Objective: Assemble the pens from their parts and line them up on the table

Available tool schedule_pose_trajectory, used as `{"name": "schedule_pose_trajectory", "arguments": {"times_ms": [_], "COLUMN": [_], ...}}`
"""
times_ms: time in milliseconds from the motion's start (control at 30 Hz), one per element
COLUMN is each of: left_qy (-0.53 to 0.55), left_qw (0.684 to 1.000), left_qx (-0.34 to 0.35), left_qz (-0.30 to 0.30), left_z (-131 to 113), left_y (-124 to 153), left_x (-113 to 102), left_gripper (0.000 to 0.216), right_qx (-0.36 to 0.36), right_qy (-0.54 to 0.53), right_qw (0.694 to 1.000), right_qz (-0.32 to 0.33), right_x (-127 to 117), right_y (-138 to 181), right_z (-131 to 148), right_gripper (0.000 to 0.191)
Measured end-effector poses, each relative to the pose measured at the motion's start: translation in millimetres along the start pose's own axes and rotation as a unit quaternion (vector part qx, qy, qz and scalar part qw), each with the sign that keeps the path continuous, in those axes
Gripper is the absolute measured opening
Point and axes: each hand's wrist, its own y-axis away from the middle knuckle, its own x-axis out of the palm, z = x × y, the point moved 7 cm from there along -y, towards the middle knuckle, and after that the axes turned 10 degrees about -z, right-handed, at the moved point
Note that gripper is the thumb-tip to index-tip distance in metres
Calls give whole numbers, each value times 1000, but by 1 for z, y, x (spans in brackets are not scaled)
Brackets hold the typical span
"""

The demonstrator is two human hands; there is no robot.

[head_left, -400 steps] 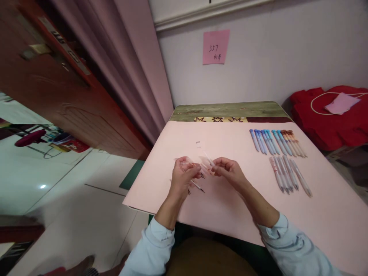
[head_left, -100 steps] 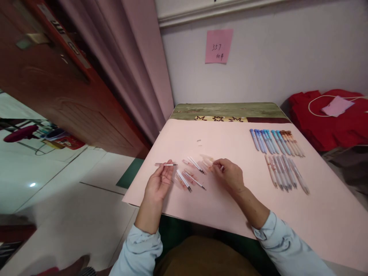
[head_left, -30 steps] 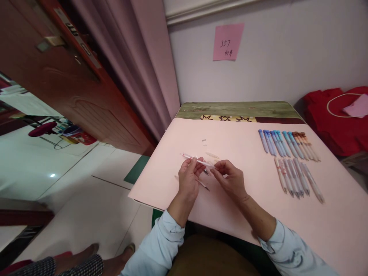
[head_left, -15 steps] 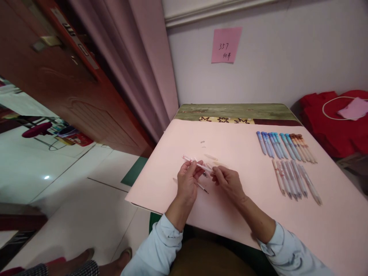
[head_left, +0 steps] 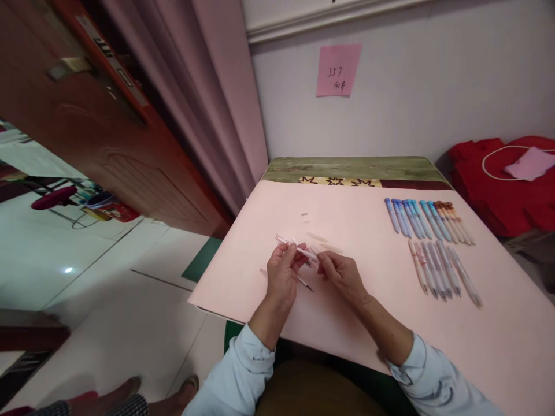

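My left hand [head_left: 284,267] is closed around a slim, whitish pen barrel [head_left: 307,252] with reddish marks at its far left end. My right hand [head_left: 342,276] pinches the barrel's other end between thumb and fingers. Both hands are just above the pink table cover. Under and beside them lie a pen refill [head_left: 306,283] with a dark tip and a pale clear pen part [head_left: 317,237]. Behind them are small grey bits [head_left: 304,214]. My fingers hide part of the barrel and some loose pieces.
To the right, a row of blue and brown pens [head_left: 418,219] lies above several clear pens [head_left: 437,268]. A pink cover [head_left: 368,335] spreads over the table. Red cloth [head_left: 481,196] is at far right, a brown door [head_left: 121,144] at left. Another person's feet [head_left: 182,393] show at lower left.
The view has shifted slightly. My right hand has come a touch nearer to my left; both still hold the pen barrel.
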Motion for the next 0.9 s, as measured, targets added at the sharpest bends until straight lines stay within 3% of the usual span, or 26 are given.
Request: {"name": "schedule_pose_trajectory", "arguments": {"times_ms": [133,200,333,433,567,700,833,900], "left_qy": [4,0,-6,-4,-1,-12,-6,-6], "left_qw": [1000,1000,1000,1000,1000,1000,1000,1000], "left_qx": [1,7,6,-1,4,5,-2,0], "left_qz": [-2,5,14,7,12,16,10,14], "left_z": [0,0,0,1,0,1,1,1], "left_y": [1,2,3,3,3,4,4,4], "left_x": [1,2,4,2,2,3,2,2], "left_gripper": [31,31,31,33,33,33,35,35], "right_qx": [-30,-16,12,-16,-20,9,-23,-30], "right_qy": [4,-8,-12,1,-8,-19,3,7], "right_qw": [999,1000,1000,1000,1000,999,1000,999], "right_qz": [-33,-17,25,1,-8,34,-4,-23], "right_x": [-4,-2,3,0,0,4,-1,-3], "right_y": [-1,0,1,1,1,1,0,0], "right_z": [8,7,0,4,7,2,7,9], "right_gripper": [33,31,44,30,28,45,29,29]}}
